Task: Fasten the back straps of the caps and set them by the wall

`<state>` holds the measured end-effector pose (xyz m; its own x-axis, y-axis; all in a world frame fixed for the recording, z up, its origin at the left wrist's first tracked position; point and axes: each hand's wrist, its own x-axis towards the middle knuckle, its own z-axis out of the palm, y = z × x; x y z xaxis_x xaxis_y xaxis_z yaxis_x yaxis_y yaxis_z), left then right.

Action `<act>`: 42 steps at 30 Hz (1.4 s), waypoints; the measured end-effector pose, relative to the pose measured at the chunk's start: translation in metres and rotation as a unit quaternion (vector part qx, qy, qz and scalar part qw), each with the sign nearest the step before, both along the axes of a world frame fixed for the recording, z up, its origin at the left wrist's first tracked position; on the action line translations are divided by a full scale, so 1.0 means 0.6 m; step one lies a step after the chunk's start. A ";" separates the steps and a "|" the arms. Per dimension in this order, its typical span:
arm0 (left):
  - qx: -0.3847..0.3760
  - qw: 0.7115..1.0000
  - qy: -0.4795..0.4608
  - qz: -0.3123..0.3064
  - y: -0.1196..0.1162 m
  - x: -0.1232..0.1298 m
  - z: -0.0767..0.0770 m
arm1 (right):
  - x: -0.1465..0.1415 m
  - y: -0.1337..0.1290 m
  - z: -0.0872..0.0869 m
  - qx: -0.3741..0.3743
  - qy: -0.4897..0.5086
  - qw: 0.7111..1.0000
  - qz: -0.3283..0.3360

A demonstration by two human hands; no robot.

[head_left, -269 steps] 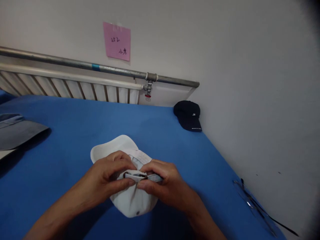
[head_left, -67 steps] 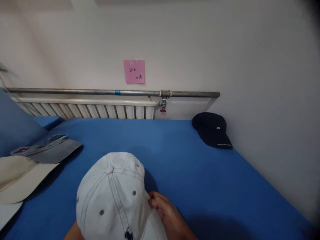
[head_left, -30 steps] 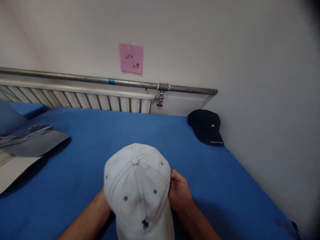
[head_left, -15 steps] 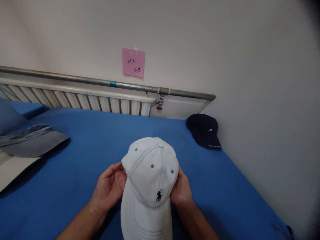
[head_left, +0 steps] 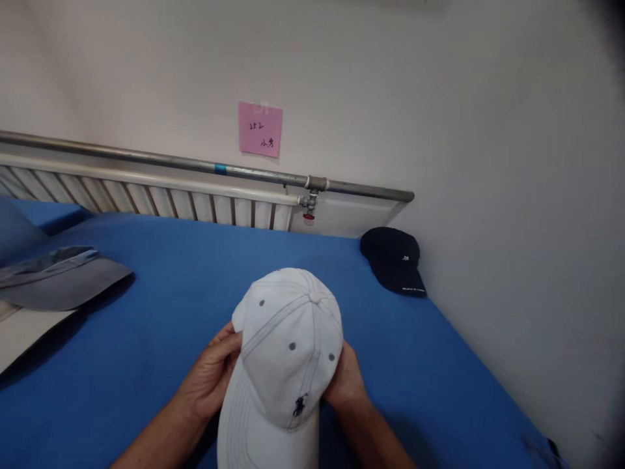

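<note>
A white baseball cap (head_left: 288, 339) with a small dark embroidered horse-and-rider emblem is held up in front of me, its brim pointing down toward me. My left hand (head_left: 209, 378) grips its left rim, the thumb on the outside and the other fingers partly behind the cap. On the opposite side, my right hand (head_left: 347, 378) holds the cap's right edge; most of those fingers are hidden behind the fabric. Beneath both hands spreads a blue-covered surface (head_left: 170, 273).
A black cap (head_left: 390, 257) lies at the back right against the wall. Grey and cream brimmed hats, the grey hat (head_left: 73, 280) uppermost, overlap at the left. Behind run a radiator (head_left: 185, 203), a metal pipe (head_left: 161, 158) and a red-handled valve (head_left: 308, 216). A pink note (head_left: 260, 130) hangs above.
The white cap has tipped forward and shifted slightly left, its emblem now lower. My left thumb has closed onto the rim, where the hand was more open before.
</note>
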<state>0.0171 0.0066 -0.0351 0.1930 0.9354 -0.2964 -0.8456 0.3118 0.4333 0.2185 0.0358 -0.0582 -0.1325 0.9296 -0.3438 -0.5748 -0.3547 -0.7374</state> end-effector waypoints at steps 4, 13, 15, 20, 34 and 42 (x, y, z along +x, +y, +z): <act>-0.079 0.996 -0.039 0.002 0.002 0.000 0.008 | -0.007 -0.001 0.012 -0.068 0.064 0.995 -0.035; -0.076 0.990 -0.114 -0.039 0.011 -0.008 0.002 | -0.009 0.000 0.014 -0.052 0.062 0.994 -0.074; -0.053 0.992 -0.104 -0.053 0.015 -0.013 -0.012 | -0.010 0.000 0.012 -0.052 0.068 0.994 -0.073; -0.092 0.994 -0.042 -0.052 0.019 -0.016 -0.021 | -0.011 -0.004 0.016 -0.056 0.093 0.991 -0.074; -0.184 0.978 -0.067 -0.078 0.014 -0.004 0.006 | -0.016 -0.006 0.014 -0.079 0.124 0.986 -0.079; -0.221 0.968 -0.034 -0.110 0.004 -0.004 0.016 | 0.003 -0.027 0.043 -0.030 0.175 0.980 0.087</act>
<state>0.0147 0.0093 -0.0254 0.4054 0.6539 -0.6388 -0.7598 0.6296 0.1623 0.2202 0.0198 -0.0323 -0.4064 0.8619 -0.3033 -0.7158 -0.5066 -0.4806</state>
